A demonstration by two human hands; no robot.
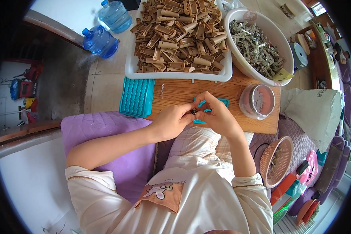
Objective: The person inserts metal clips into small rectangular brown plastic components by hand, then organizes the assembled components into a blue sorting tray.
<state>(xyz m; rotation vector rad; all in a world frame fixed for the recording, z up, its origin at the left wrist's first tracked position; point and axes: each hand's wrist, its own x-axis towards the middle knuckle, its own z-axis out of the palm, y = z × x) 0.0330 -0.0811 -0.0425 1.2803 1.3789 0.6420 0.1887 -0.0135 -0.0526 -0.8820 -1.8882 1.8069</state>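
Observation:
My left hand (171,121) and my right hand (216,114) meet over a wooden board (175,93), fingertips pinched together on a small dark piece (193,112). Under my right hand lies a teal flat holder (223,102), mostly hidden. A teal tray with round holes (136,96) rests at the board's left end. Beyond the board stands a white tray (131,66) heaped with several tan curled pieces (179,35). A white basin (285,50) of grey-green shreds (253,46) sits to the right.
A clear round jar (257,101) stands on the board's right end. Two blue water bottles (105,29) stand on the floor at the upper left. A purple quilted cushion (105,128) lies under my left arm. A woven basket (279,162) and a white sack (316,113) lie at the right.

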